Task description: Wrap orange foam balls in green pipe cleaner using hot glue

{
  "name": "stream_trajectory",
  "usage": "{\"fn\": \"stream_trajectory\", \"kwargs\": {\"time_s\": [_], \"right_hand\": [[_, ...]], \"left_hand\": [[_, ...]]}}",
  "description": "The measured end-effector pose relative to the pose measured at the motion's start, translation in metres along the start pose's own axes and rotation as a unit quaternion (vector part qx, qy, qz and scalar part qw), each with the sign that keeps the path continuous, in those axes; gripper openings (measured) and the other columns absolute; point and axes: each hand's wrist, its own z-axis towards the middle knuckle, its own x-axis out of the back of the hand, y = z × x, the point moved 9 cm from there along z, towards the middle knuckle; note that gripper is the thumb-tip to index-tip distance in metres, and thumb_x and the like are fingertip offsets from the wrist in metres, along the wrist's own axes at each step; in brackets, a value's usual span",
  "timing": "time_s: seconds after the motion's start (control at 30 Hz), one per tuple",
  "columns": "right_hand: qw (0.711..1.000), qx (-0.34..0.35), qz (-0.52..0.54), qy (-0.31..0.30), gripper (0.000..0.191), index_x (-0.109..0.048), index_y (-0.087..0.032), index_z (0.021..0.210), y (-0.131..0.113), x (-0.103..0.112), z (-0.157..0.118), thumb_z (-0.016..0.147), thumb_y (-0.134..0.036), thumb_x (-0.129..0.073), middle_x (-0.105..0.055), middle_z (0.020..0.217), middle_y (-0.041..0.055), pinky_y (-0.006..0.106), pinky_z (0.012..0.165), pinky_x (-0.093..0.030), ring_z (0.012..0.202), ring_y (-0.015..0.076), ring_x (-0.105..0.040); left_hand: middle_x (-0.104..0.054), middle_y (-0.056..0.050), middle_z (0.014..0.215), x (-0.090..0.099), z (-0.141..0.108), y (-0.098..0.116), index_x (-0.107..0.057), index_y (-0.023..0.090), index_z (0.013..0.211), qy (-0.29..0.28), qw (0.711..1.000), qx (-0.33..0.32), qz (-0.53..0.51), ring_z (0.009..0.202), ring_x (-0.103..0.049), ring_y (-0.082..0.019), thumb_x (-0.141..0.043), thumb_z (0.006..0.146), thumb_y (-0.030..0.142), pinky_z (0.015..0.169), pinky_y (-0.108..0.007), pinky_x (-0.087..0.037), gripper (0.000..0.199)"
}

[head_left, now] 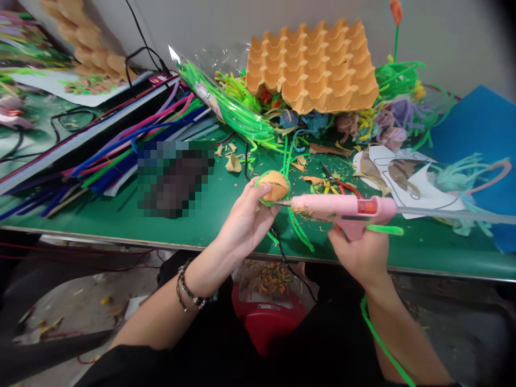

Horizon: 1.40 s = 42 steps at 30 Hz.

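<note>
Between the thumb and fingers of my left hand is a round egg-carton cup, tan cardboard with a fuzzy green pipe cleaner around its rim. My right hand grips the handle of a pink hot glue gun, with a clear glue stick sticking out of its back. The gun's metal nozzle points left, at the lower edge of the cup; whether it touches is hard to tell. A green pipe cleaner also passes through my right hand and trails down along the forearm.
A cardboard egg tray rests on pipe-cleaner flowers at the back. Bagged green pipe cleaners and a colourful bundle lie left of it. Red-handled pliers, paper cutouts and scraps lie behind the gun. A red bin stands below the table.
</note>
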Motion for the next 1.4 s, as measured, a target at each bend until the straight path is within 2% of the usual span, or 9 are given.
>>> {"fn": "stream_trajectory", "kwargs": {"time_s": [0.23,0.37,0.63,0.73,0.83,0.97,1.1,1.23,1.4], "right_hand": [[1.0,0.001,-0.021,0.017,0.008,-0.05,-0.022,0.065,0.002,0.003,-0.001,0.071,-0.019,-0.053,-0.058,0.055,0.0002,0.027,0.049,-0.049,0.05,0.0159,-0.058],[0.999,-0.032,-0.038,0.003,0.012,-0.052,-0.023,0.059,0.008,0.002,-0.002,0.071,-0.024,-0.054,-0.06,0.052,0.0011,0.028,0.05,-0.052,0.051,0.0179,-0.061],[0.989,-0.12,-0.078,0.041,0.034,-0.046,-0.024,0.049,0.031,0.01,-0.006,0.07,-0.045,-0.063,-0.048,0.039,-0.002,0.031,0.047,-0.049,0.039,0.0152,-0.051],[0.978,-0.192,-0.076,0.035,0.032,-0.054,-0.022,0.059,0.059,0.012,-0.009,0.069,-0.052,-0.064,-0.055,0.048,0.0006,0.033,0.049,-0.049,0.045,0.0178,-0.055],[0.963,-0.251,-0.098,0.009,0.039,-0.063,-0.016,0.083,0.089,0.01,-0.013,0.073,-0.054,-0.058,-0.066,0.072,0.0105,0.041,0.064,-0.053,0.069,0.0264,-0.064],[0.947,-0.286,-0.139,-0.044,0.05,-0.055,-0.01,0.115,0.117,0.002,-0.015,0.079,-0.044,-0.05,-0.066,0.099,0.0203,0.05,0.079,-0.049,0.093,0.0341,-0.062],[0.935,-0.294,-0.188,-0.057,0.046,-0.053,-0.009,0.116,0.13,-0.001,-0.016,0.081,-0.037,-0.048,-0.062,0.108,0.0223,0.053,0.085,-0.046,0.1,0.0356,-0.057],[0.927,-0.285,-0.213,-0.115,0.04,-0.053,-0.008,0.111,0.14,-0.014,-0.021,0.083,-0.035,-0.046,-0.06,0.108,0.0241,0.053,0.083,-0.046,0.102,0.036,-0.055],[0.912,-0.292,-0.241,-0.158,0.037,-0.051,-0.006,0.106,0.152,-0.025,-0.026,0.084,-0.035,-0.046,-0.059,0.102,0.0263,0.052,0.083,-0.047,0.103,0.0378,-0.054]], "left_hand": [[-0.064,0.002,0.083,-0.002,0.0,0.0,-0.057,0.016,0.085,-0.001,1.0,0.012,0.011,0.078,-0.059,-0.007,-0.064,0.069,0.016,0.069,-0.017,-0.047,0.017],[-0.064,0.0,0.087,0.0,0.002,0.0,-0.058,0.017,0.084,-0.01,0.999,0.018,0.035,0.084,-0.059,-0.009,-0.063,0.071,0.02,0.075,-0.017,-0.048,0.014],[-0.063,0.001,0.09,-0.001,0.004,0.001,-0.054,0.019,0.082,-0.024,0.999,0.017,0.024,0.087,-0.06,-0.01,-0.064,0.069,0.021,0.084,-0.022,-0.05,0.016],[-0.061,0.002,0.091,0.001,0.007,0.009,-0.05,0.02,0.088,-0.018,0.998,-0.022,0.048,0.088,-0.06,-0.011,-0.065,0.067,0.021,0.083,-0.024,-0.05,0.025],[-0.06,0.003,0.089,0.002,0.01,0.02,-0.045,0.023,0.093,-0.018,0.993,-0.075,0.09,0.082,-0.06,-0.01,-0.067,0.064,0.019,0.076,-0.024,-0.05,0.037],[-0.056,0.004,0.085,0.003,0.012,0.027,-0.042,0.025,0.098,-0.027,0.979,-0.101,0.174,0.075,-0.057,-0.009,-0.069,0.061,0.016,0.065,-0.02,-0.045,0.047],[-0.051,0.005,0.086,-0.006,0.005,0.031,-0.04,0.026,0.104,-0.063,0.952,-0.145,0.261,0.073,-0.056,-0.008,-0.07,0.059,0.012,0.067,-0.022,-0.044,0.056],[-0.053,0.005,0.087,-0.018,-0.003,0.028,-0.038,0.027,0.104,-0.11,0.943,-0.157,0.271,0.073,-0.056,-0.009,-0.071,0.056,0.008,0.065,-0.023,-0.043,0.061],[-0.055,0.005,0.088,-0.019,-0.004,0.028,-0.039,0.027,0.105,-0.122,0.94,-0.167,0.272,0.073,-0.056,-0.009,-0.072,0.056,0.008,0.067,-0.024,-0.042,0.062]]}}
